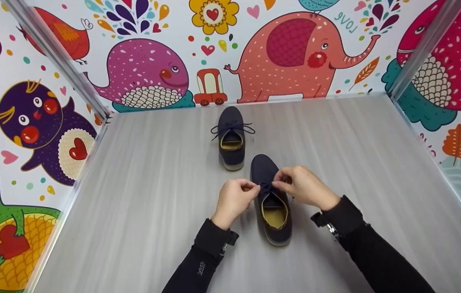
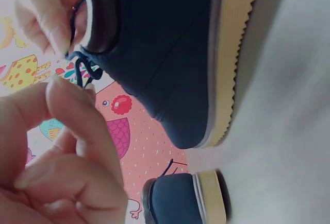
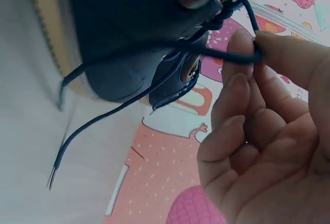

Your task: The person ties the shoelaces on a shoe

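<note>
A dark navy shoe (image 1: 262, 167) with a yellow lining points away from me on the floor, its laces partly undone. My left hand (image 1: 232, 200) is at the left of its lacing, pinching a shoelace (image 2: 81, 69) between thumb and forefinger. From the other side my right hand (image 1: 307, 188) pinches another stretch of the shoelace (image 3: 227, 56) with thumb and forefinger. Loose lace ends dangle beside the shoe in the right wrist view. A matching shoe (image 1: 230, 118), its lace tied in a bow, stands farther forward and slightly left.
The pale wood-grain floor (image 1: 153, 195) is bounded by panels with cartoon animals. A back wall (image 1: 214, 49) stands beyond the far shoe. Metal corner posts (image 1: 57, 57) join the side panels to it.
</note>
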Tool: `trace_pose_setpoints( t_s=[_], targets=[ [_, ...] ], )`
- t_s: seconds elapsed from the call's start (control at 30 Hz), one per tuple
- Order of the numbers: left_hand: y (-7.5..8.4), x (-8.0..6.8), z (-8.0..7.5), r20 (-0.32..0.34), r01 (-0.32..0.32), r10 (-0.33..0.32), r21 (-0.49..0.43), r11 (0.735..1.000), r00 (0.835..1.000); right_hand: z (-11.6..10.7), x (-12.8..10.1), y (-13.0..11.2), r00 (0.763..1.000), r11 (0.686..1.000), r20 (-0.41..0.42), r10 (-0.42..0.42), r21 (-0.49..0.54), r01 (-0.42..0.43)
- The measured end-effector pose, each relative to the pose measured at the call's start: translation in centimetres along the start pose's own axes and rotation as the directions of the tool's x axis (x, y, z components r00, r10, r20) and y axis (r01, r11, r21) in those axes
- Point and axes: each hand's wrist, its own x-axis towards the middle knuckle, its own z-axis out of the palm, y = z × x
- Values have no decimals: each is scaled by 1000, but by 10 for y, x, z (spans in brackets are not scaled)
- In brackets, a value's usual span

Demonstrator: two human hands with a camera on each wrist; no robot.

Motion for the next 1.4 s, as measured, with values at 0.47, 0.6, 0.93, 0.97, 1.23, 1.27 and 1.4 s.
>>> trace_pose_setpoints(
  t_s=[0.47, 0.6, 0.93, 0.97, 1.23, 1.27, 1.4],
  targets=[
    [2, 1, 1, -47, -53, 57, 77, 996, 997, -12, 40, 5, 947, 990, 296, 122, 32, -138],
    [2, 1, 1, -48, -58, 63, 91, 994, 997, -14, 42, 6, 929, 990, 348, 124, 16, -138],
    [1, 1, 1, -35, -70, 73, 65, 995, 997, -11, 45, 7, 901, 986, 416, 123, 50, -157],
    [1, 1, 1, -33, -72, 74, 65, 995, 997, -11, 44, 7, 897, 987, 425, 117, 53, -154],
    [2, -4, -1, -27, -73, 75, 42, 996, 997, -7, 36, 5, 934, 992, 337, 116, 6, -126],
    [2, -4, -1, -28, -76, 77, 40, 996, 997, -6, 34, 4, 948, 994, 299, 110, -10, -112],
    [1, -6, -2, -38, -78, 79, 35, 996, 996, 3, 24, 2, 993, 995, 110, 30, -102, -19]
  ],
)
